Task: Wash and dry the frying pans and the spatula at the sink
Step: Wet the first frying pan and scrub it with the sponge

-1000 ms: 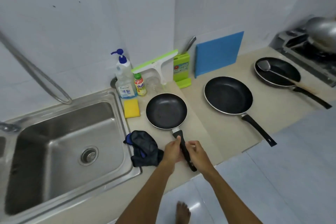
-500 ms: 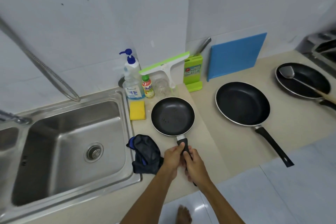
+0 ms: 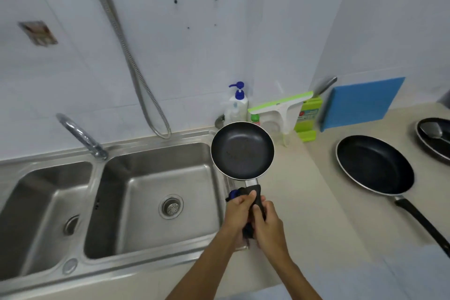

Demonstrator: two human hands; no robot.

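Observation:
Both hands grip the black handle of a small black frying pan point(image 3: 242, 150), which is lifted off the counter beside the sink's right basin point(image 3: 155, 192). My left hand point(image 3: 237, 212) wraps the handle from the left, and my right hand point(image 3: 266, 220) holds it lower down from the right. A larger black frying pan point(image 3: 375, 168) lies on the beige counter to the right. A third pan point(image 3: 435, 141) at the right edge holds a metal spatula point(image 3: 432, 129). A dark cloth point(image 3: 233, 196) is mostly hidden under my hands.
A double steel sink has a curved tap point(image 3: 80, 135) and a hanging metal hose point(image 3: 136, 70). Against the wall stand a pump soap bottle point(image 3: 237, 105), a green-and-white squeegee point(image 3: 282, 107), a green box point(image 3: 308, 114) and a blue board point(image 3: 362, 102).
The small pan has risen off the counter and moved left toward the sink, still gripped by both hands. My view has swung left and up, so the yellow sponge is hidden now.

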